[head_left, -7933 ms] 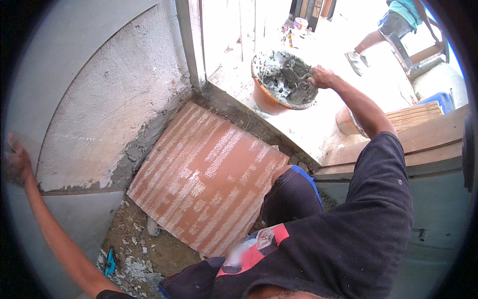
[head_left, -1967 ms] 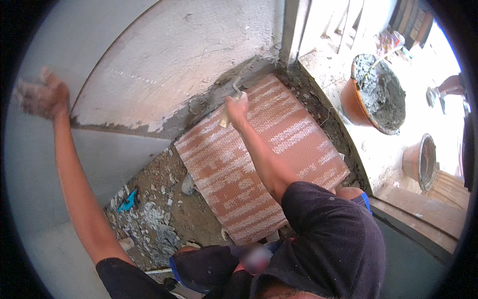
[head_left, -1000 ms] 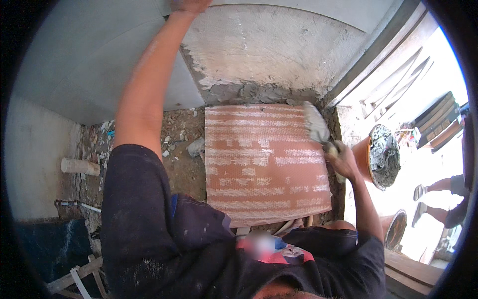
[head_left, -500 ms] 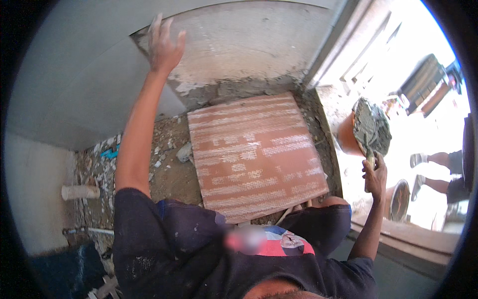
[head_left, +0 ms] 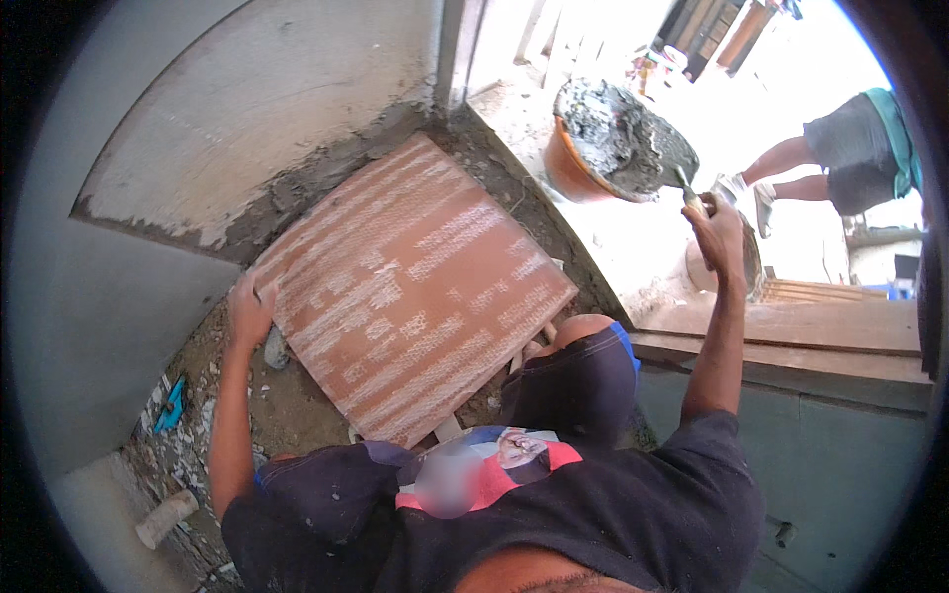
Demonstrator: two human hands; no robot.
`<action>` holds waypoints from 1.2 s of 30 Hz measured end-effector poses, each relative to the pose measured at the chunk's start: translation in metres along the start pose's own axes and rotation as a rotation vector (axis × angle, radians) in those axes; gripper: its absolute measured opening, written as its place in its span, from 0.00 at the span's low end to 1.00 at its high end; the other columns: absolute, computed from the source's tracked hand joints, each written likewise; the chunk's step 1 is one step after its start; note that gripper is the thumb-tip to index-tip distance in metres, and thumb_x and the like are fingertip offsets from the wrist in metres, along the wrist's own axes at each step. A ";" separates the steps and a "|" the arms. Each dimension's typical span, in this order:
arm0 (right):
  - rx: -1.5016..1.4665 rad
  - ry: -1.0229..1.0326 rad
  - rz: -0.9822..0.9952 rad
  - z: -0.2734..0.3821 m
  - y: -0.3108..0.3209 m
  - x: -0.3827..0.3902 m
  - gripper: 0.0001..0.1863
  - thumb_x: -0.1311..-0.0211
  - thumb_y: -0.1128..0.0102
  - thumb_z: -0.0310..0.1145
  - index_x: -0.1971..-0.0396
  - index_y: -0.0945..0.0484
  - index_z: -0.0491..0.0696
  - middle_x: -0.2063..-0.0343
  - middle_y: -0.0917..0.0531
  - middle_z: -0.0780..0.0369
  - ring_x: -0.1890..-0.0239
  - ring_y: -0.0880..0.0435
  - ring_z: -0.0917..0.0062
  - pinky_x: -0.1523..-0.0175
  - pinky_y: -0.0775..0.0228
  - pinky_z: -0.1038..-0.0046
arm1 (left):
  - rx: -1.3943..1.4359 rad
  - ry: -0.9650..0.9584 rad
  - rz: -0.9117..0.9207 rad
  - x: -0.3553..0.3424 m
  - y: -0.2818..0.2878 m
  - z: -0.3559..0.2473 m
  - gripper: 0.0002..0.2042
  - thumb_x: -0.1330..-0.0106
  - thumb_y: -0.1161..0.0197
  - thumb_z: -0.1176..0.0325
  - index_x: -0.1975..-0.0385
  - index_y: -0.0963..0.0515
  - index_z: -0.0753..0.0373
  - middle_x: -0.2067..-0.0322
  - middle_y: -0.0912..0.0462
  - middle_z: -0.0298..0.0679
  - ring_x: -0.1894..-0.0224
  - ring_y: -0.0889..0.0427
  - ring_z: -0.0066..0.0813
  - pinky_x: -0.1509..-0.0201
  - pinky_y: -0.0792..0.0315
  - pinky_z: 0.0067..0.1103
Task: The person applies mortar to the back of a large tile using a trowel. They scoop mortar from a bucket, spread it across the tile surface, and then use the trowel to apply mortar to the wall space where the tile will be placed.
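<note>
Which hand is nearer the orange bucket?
Right. The right hand, holding a trowel, is just off the orange bucket; the left hand is farther, by the left corner of the tile.

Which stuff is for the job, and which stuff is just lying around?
Seems for the job:
- trowel, in the right hand
- grey mix, in the orange tub
- big tile, with the left hand by its corner

Seems just lying around:
- blue thing, too small to tell what
- rubble
- pale pipe
</note>
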State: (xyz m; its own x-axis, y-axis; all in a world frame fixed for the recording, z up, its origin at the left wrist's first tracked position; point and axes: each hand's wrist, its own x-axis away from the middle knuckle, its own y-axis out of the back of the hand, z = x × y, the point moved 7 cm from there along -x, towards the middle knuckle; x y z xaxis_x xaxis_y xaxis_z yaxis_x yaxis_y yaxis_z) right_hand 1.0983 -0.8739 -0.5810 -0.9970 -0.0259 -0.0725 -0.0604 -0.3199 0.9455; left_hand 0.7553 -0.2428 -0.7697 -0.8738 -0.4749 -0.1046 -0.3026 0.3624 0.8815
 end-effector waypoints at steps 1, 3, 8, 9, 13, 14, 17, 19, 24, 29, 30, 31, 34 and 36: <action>0.010 -0.002 0.005 -0.009 -0.004 -0.008 0.28 0.49 0.33 0.44 0.53 0.21 0.40 0.66 0.15 0.48 0.64 0.15 0.62 0.56 0.26 0.64 | 0.062 0.114 0.131 0.017 -0.018 0.014 0.18 0.39 0.35 0.65 0.53 0.24 0.69 0.56 0.19 0.52 0.51 0.20 0.46 0.44 0.29 0.32; 0.023 0.016 0.030 -0.017 -0.015 -0.021 0.26 0.49 0.33 0.44 0.53 0.21 0.41 0.66 0.16 0.48 0.64 0.15 0.59 0.55 0.27 0.63 | 0.168 0.235 0.214 0.061 -0.051 0.044 0.18 0.39 0.35 0.65 0.52 0.24 0.69 0.55 0.20 0.53 0.49 0.21 0.42 0.44 0.30 0.31; 0.151 0.058 0.125 0.005 -0.055 -0.054 0.24 0.46 0.36 0.41 0.51 0.21 0.43 0.61 0.16 0.47 0.56 0.16 0.57 0.49 0.27 0.60 | 0.110 0.646 0.022 0.236 -0.130 0.169 0.22 0.37 0.36 0.57 0.50 0.26 0.69 0.52 0.21 0.47 0.49 0.22 0.40 0.47 0.29 0.33; 0.194 0.086 0.137 0.005 -0.058 -0.066 0.24 0.45 0.37 0.39 0.49 0.22 0.43 0.58 0.17 0.47 0.54 0.17 0.56 0.48 0.28 0.59 | 0.003 0.674 0.126 0.253 -0.142 0.173 0.23 0.37 0.36 0.55 0.50 0.26 0.68 0.52 0.21 0.46 0.49 0.23 0.40 0.47 0.29 0.34; 0.421 0.365 0.029 0.036 -0.061 -0.103 0.18 0.42 0.41 0.37 0.57 0.21 0.40 0.61 0.18 0.47 0.54 0.18 0.55 0.51 0.28 0.56 | 0.584 1.139 0.186 0.313 -0.190 0.134 0.24 0.36 0.38 0.49 0.49 0.26 0.63 0.54 0.21 0.42 0.54 0.21 0.35 0.53 0.27 0.32; 0.493 0.389 0.026 0.046 -0.067 -0.119 0.15 0.41 0.43 0.35 0.60 0.21 0.40 0.62 0.18 0.47 0.54 0.19 0.55 0.51 0.29 0.55 | 0.593 1.138 0.253 0.325 -0.195 0.138 0.24 0.36 0.37 0.49 0.49 0.26 0.62 0.55 0.20 0.41 0.57 0.20 0.34 0.55 0.26 0.31; 0.661 0.534 0.023 0.073 -0.076 -0.149 0.09 0.41 0.47 0.29 0.66 0.22 0.40 0.67 0.19 0.49 0.56 0.18 0.56 0.54 0.27 0.54 | 0.799 1.119 0.255 0.335 -0.219 0.136 0.24 0.35 0.38 0.50 0.47 0.28 0.61 0.58 0.20 0.39 0.62 0.20 0.32 0.61 0.24 0.28; 0.704 0.634 0.060 0.097 -0.086 -0.144 0.07 0.42 0.48 0.25 0.68 0.22 0.40 0.68 0.19 0.49 0.59 0.17 0.56 0.56 0.26 0.55 | 0.873 1.168 0.175 0.360 -0.230 0.156 0.23 0.33 0.40 0.51 0.47 0.29 0.61 0.60 0.20 0.38 0.63 0.19 0.32 0.63 0.23 0.28; 0.840 0.794 0.162 0.088 -0.104 -0.116 0.07 0.43 0.48 0.23 0.71 0.20 0.41 0.68 0.18 0.49 0.62 0.16 0.57 0.57 0.22 0.58 | 0.965 1.127 0.248 0.335 -0.240 0.128 0.20 0.29 0.45 0.54 0.47 0.29 0.62 0.60 0.21 0.41 0.61 0.18 0.36 0.62 0.22 0.31; 0.678 0.679 0.154 0.087 -0.083 -0.117 0.07 0.43 0.46 0.26 0.67 0.20 0.42 0.66 0.18 0.51 0.60 0.17 0.57 0.55 0.25 0.58 | 0.933 1.144 0.182 0.337 -0.216 0.123 0.21 0.29 0.47 0.54 0.45 0.30 0.63 0.54 0.22 0.45 0.57 0.19 0.39 0.59 0.21 0.33; 0.644 0.650 0.137 0.087 -0.075 -0.120 0.08 0.43 0.46 0.27 0.67 0.20 0.43 0.65 0.18 0.50 0.60 0.17 0.57 0.55 0.25 0.58 | 0.945 1.150 0.172 0.335 -0.214 0.117 0.21 0.29 0.47 0.54 0.44 0.30 0.63 0.54 0.22 0.46 0.56 0.19 0.39 0.58 0.21 0.34; 0.616 0.619 0.118 0.087 -0.066 -0.122 0.08 0.42 0.47 0.28 0.66 0.20 0.44 0.65 0.18 0.50 0.60 0.17 0.56 0.56 0.26 0.57 | 0.955 1.137 0.180 0.328 -0.210 0.107 0.21 0.29 0.47 0.55 0.43 0.30 0.63 0.54 0.22 0.45 0.56 0.19 0.39 0.58 0.21 0.34; 0.653 0.542 0.135 0.098 -0.064 -0.138 0.11 0.41 0.45 0.34 0.64 0.21 0.43 0.68 0.18 0.48 0.61 0.18 0.55 0.57 0.27 0.56 | 0.932 1.133 0.162 0.321 -0.198 0.087 0.22 0.29 0.46 0.56 0.42 0.31 0.63 0.53 0.22 0.45 0.55 0.20 0.39 0.56 0.22 0.35; 0.703 0.545 0.175 0.111 -0.084 -0.159 0.17 0.40 0.45 0.42 0.68 0.20 0.41 0.70 0.18 0.46 0.63 0.18 0.52 0.57 0.27 0.56 | 0.989 1.157 0.117 0.342 -0.201 0.089 0.21 0.29 0.45 0.56 0.43 0.29 0.63 0.54 0.21 0.42 0.55 0.20 0.36 0.56 0.22 0.35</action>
State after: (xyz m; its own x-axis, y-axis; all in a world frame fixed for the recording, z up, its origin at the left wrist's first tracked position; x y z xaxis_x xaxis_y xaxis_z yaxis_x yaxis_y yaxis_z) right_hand 1.2567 -0.7375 -0.6138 -0.8448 -0.5216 0.1195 -0.1031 0.3779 0.9201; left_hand 0.4837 -0.4069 -1.0238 -0.2840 -0.5830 0.7613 -0.7903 0.5919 0.1584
